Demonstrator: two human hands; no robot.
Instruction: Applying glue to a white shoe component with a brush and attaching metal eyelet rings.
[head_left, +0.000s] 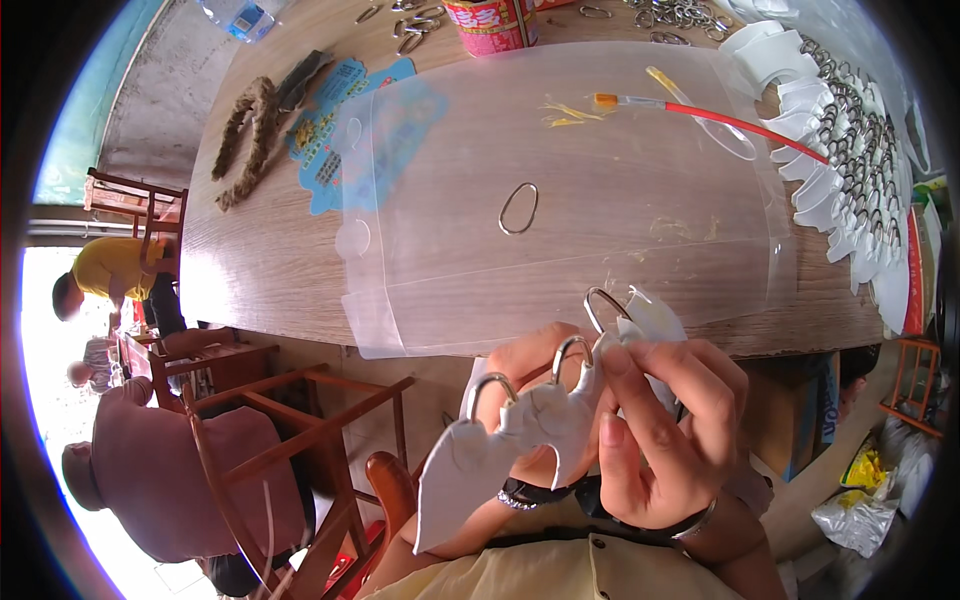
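Holding white material with 3 metal rings just before the clear plastic sheet's near edge, the left hand curls its fingers behind it; the right hand pinches it by the rightmost ring; on the sheet lies 1 loose ring

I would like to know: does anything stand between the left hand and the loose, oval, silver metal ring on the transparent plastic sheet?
Nothing visible does: between the left hand and the loose ring, only the flat sheet shows. That hand is behind white, metal-ringed pieces. The red-handled brush lies to the right.
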